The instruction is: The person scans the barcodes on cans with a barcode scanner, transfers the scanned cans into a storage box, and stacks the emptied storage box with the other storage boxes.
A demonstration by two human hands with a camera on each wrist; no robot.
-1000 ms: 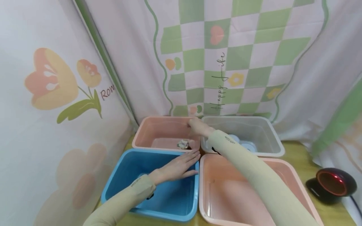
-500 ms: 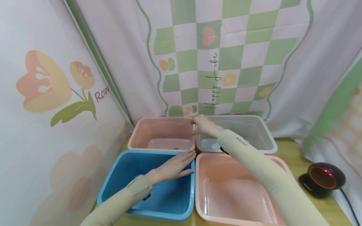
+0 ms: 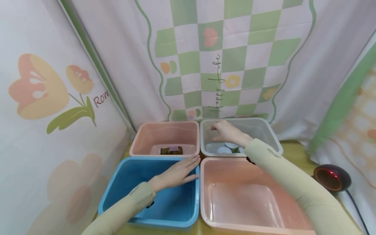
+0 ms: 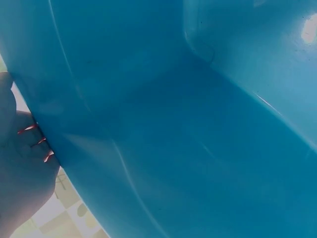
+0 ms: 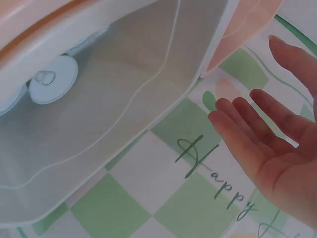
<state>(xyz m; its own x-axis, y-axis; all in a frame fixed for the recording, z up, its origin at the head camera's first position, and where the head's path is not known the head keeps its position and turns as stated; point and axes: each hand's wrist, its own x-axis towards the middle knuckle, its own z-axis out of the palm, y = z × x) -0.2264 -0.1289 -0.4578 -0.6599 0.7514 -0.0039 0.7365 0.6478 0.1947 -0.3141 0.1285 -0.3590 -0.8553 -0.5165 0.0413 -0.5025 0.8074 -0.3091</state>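
Note:
My left hand [image 3: 175,173] lies with straight fingers across the back right corner of the blue basin [image 3: 196,202], and its edge shows at the left of the left wrist view. My right hand [image 3: 230,133] hangs over the grey basin [image 3: 270,137]; the right wrist view shows its fingers [image 5: 237,144] loosely bent, with nothing held. Several cans stand in the grey basin, among them a can with a pull-tab lid [image 5: 53,79]. In the back left pink basin [image 3: 164,130], a brown jar [image 3: 171,150] with a purple label lies on its side, partly hidden by the rim.
A larger pink basin [image 3: 243,202] stands at the front right, below my right forearm. To its right is a black round device [image 3: 332,178] with a red light and a cable. Printed curtains [image 3: 217,65] hang close behind the basins.
My right hand has moved right, from the back left pink basin's edge to over the grey basin. The jar now shows farther left in the pink basin. My left hand stays on the rim.

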